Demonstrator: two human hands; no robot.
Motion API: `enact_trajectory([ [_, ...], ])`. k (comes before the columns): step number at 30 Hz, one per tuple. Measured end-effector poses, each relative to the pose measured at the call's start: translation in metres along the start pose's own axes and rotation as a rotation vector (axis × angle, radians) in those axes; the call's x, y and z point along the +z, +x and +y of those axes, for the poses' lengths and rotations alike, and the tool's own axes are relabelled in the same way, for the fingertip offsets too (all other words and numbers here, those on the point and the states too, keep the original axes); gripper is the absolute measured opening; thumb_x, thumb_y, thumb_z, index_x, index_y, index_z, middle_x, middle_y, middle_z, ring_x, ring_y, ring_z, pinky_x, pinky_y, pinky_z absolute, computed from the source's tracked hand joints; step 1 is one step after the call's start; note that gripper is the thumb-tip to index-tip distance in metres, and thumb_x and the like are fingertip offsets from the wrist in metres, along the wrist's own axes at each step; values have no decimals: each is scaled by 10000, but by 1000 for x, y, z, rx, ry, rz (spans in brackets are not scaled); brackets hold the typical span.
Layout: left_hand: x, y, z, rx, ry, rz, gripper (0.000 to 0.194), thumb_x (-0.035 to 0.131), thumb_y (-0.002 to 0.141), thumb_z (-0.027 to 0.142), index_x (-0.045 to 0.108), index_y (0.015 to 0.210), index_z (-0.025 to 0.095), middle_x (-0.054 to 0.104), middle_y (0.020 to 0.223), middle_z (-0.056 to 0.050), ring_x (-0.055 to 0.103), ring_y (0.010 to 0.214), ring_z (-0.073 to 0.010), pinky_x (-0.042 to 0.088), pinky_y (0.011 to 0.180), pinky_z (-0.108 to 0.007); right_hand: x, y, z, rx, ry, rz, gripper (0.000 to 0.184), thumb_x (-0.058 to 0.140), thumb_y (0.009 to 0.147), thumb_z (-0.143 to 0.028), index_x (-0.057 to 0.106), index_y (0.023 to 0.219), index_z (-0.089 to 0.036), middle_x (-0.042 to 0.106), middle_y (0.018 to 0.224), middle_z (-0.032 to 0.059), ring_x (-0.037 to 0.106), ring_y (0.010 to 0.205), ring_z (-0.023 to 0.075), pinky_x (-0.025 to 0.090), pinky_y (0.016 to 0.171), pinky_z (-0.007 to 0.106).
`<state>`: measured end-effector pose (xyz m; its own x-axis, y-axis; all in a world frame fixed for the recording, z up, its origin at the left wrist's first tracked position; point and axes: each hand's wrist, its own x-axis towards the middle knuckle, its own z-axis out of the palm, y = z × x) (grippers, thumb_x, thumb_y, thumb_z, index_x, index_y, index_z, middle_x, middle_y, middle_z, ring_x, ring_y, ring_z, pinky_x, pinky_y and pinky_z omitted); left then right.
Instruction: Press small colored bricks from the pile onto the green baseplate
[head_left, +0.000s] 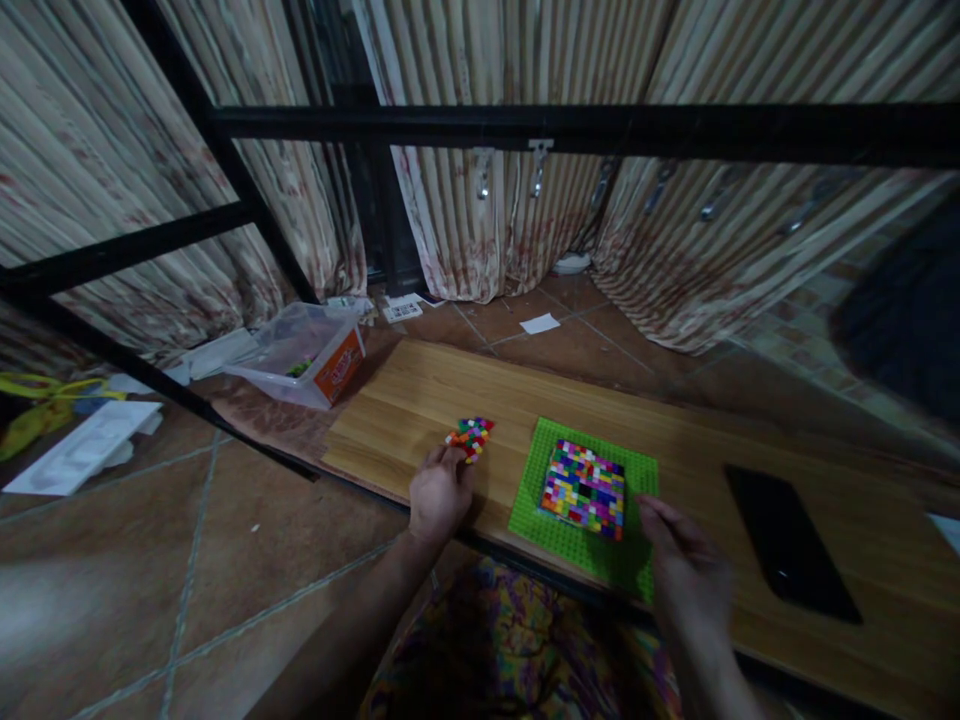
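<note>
A green studded baseplate lies on the wooden board, and on it stands a square block of many-coloured toy bricks with a dark spot near its middle. To its left is a small pile of loose toy bricks. My left hand is at the near edge of this pile, its fingers curled and touching the bricks; what they grip is hidden. Beside the right edge of the baseplate, my right hand has thumb and fingertips pinched together. Anything between them is too small to make out.
The low wooden board bears a dark, flat, phone-like slab at right. A clear plastic tub with an orange label stands beyond the left end. A black metal frame crosses ahead, before striped curtains.
</note>
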<state>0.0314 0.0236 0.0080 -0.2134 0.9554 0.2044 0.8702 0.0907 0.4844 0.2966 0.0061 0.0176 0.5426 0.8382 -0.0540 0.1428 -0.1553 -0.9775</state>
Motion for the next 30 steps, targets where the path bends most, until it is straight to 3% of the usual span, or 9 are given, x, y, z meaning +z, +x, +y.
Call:
enact_trajectory([
  [6,-4,2,1,1,-116,-23,128,523,848,228,646,860,193,661,948,-76,629,896,-207,484,809,-312,4,-17,-11,-93,-76,-55,347,660,728,-466,727,921,-185,731,957,89,652,942,269,470,881,422],
  [9,-8,-6,12,-2,-424,-85,116,548,829,229,651,868,192,674,907,-43,632,842,-170,491,778,-274,15,-36,-22,-196,-47,-197,286,623,782,-433,724,923,-206,722,986,74,648,942,238,485,863,391],
  [11,-10,-14,27,-49,-692,-191,128,568,821,265,655,866,182,674,820,-19,626,757,-147,496,697,-241,24,-48,-28,-244,-45,-361,252,616,800,-404,728,940,-227,720,987,61,652,932,218,496,852,368],
  [14,-12,-26,54,-107,-1016,-383,152,606,802,285,663,856,155,660,732,-4,597,671,-120,483,640,-218,35,-60,-33,-250,14,-480,213,628,805,-367,727,966,-269,723,991,40,661,927,202,513,824,337],
  [18,-9,-33,80,-181,-1178,-458,120,650,761,245,675,822,144,658,706,3,579,645,-104,475,645,-212,36,-58,-33,-188,113,-429,188,649,790,-361,735,927,-265,730,940,33,667,875,196,527,780,324],
  [24,2,-29,99,-184,-1263,-469,83,645,751,205,691,794,152,662,714,1,569,652,-104,472,653,-212,24,-45,-34,-78,127,-351,205,675,763,-375,722,903,-233,726,890,27,661,815,185,523,750,312],
  [30,13,-23,107,-145,-1220,-424,93,641,761,232,680,799,156,658,745,-3,582,685,-115,477,667,-216,24,-25,-30,-201,45,-283,180,653,777,-374,723,843,-222,706,843,21,639,807,178,491,754,308],
])
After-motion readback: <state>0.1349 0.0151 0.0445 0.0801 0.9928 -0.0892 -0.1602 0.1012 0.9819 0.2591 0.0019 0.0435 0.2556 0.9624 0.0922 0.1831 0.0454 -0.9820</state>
